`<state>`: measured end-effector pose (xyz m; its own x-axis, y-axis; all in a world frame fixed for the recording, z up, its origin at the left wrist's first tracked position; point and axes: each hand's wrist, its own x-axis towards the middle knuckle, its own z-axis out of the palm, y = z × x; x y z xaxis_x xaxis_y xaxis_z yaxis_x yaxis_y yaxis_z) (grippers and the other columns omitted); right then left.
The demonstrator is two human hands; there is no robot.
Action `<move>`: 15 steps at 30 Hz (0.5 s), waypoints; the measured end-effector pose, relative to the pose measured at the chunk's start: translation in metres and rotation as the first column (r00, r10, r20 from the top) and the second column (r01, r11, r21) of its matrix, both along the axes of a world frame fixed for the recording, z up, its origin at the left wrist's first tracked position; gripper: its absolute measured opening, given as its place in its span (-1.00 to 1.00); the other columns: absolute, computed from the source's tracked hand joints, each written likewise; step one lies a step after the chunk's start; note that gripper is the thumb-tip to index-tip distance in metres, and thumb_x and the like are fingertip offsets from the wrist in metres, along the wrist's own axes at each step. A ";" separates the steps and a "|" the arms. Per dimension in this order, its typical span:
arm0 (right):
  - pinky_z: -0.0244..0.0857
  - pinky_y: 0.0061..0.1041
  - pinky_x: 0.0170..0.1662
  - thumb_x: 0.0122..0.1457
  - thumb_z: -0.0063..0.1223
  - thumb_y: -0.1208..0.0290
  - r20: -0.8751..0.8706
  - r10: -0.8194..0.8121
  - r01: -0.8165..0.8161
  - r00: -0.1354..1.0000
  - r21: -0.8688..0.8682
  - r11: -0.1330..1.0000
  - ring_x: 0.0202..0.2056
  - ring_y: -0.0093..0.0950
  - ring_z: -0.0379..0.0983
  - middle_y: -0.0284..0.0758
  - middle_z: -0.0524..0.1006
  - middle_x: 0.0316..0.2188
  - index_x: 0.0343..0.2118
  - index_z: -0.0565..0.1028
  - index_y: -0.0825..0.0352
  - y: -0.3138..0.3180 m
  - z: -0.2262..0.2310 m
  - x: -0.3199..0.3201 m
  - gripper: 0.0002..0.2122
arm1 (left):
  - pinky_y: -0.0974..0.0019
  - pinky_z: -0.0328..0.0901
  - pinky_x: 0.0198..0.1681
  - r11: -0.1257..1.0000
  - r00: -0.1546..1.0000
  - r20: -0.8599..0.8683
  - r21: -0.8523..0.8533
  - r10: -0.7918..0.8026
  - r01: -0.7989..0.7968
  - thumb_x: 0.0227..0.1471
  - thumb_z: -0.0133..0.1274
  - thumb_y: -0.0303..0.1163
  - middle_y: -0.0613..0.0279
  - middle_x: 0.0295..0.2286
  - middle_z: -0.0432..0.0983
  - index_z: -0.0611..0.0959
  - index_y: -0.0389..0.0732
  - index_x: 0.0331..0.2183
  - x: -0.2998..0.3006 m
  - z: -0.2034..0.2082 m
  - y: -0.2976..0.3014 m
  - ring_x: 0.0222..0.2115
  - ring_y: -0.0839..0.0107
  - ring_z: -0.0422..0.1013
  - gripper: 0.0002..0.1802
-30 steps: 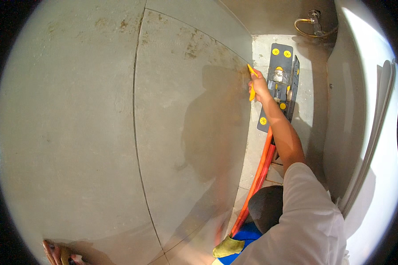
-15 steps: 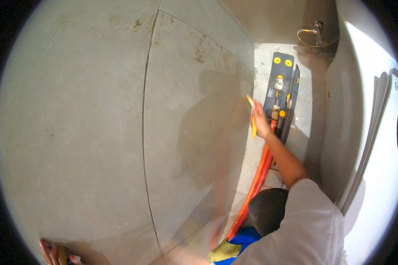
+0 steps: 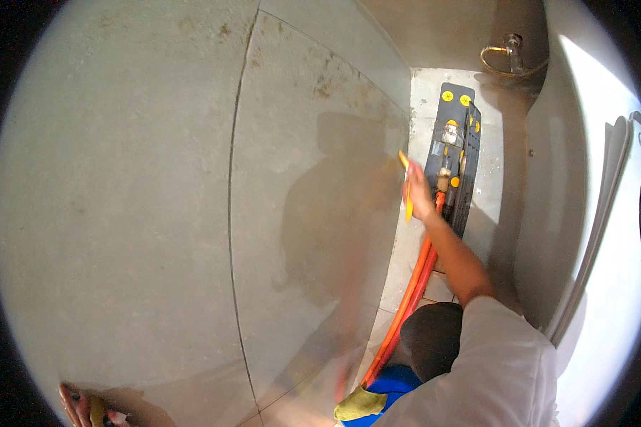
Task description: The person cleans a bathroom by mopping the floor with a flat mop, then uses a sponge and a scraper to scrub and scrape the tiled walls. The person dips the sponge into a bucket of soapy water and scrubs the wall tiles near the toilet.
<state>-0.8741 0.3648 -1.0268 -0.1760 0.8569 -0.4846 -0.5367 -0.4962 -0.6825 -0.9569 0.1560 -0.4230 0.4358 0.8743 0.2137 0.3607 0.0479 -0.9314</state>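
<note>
My right hand [image 3: 419,193] reaches forward over the pale strip beside the large grey tiled surface [image 3: 135,213]. Its fingers are closed round a slim yellow tool [image 3: 409,206], whose yellow tip points away from me near the tile edge; the tool's exact kind is not clear. At the far lower left, my left hand [image 3: 82,407] is against the tile and partly cut off by the picture's rim. Between its fingers shows an olive-yellow thing [image 3: 97,411] that I cannot make out.
Dark grey flat mop heads [image 3: 441,146] with yellow discs lie beyond my right hand, and orange-red poles [image 3: 406,306] run back from them. A metal valve with a hose [image 3: 513,53] is at the far right. White and grey fixture [image 3: 605,249] stands right. An olive cloth [image 3: 361,404] lies below.
The right-hand mop head has turned and shows more of its face. My right hand and the yellow tool have barely shifted; the left hand stays at the tile.
</note>
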 end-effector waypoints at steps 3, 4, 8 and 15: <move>0.00 -0.68 -0.80 0.15 -0.35 0.12 -0.040 -0.107 0.108 0.993 0.013 0.994 -0.83 -0.68 0.05 -0.47 0.17 -0.82 -0.05 0.21 0.16 0.059 -0.018 0.009 -0.65 | 0.27 0.16 -0.32 0.998 0.998 -0.037 0.022 -0.053 0.054 -0.04 -0.28 0.13 0.19 -0.53 0.35 0.39 -0.20 -0.49 0.000 -0.006 0.005 -0.50 0.39 0.27 -0.47; -0.01 -0.67 -0.81 0.15 -0.34 0.12 -0.054 -0.119 0.120 0.991 0.019 0.993 -0.84 -0.67 0.05 -0.47 0.17 -0.83 -0.05 0.22 0.17 0.062 -0.019 0.009 -0.64 | 0.31 0.16 -0.34 0.996 0.995 -0.061 0.036 -0.074 0.076 -0.04 -0.28 0.14 0.20 -0.55 0.34 0.39 -0.20 -0.52 0.000 -0.006 0.005 -0.52 0.42 0.26 -0.46; -0.03 -0.67 -0.83 0.14 -0.33 0.09 -0.084 -0.018 0.025 0.996 0.090 0.996 -0.85 -0.66 0.05 -0.47 0.17 -0.83 -0.06 0.22 0.17 0.016 -0.004 0.009 -0.63 | 0.34 0.17 -0.38 0.996 0.993 0.074 0.012 0.091 -0.092 -0.06 -0.25 0.16 0.21 -0.56 0.37 0.40 -0.21 -0.49 -0.006 0.005 -0.010 -0.51 0.42 0.30 -0.45; 0.01 -0.65 -0.81 0.13 -0.29 0.09 -0.132 -0.041 0.034 0.990 -0.056 0.998 -0.85 -0.65 0.09 -0.45 0.20 -0.83 -0.06 0.22 0.14 0.049 -0.015 0.016 -0.64 | 0.23 0.18 -0.38 0.998 0.999 0.044 -0.065 0.010 -0.007 -0.07 -0.24 0.16 0.23 -0.54 0.40 0.41 -0.20 -0.44 0.000 -0.001 0.003 -0.49 0.33 0.33 -0.45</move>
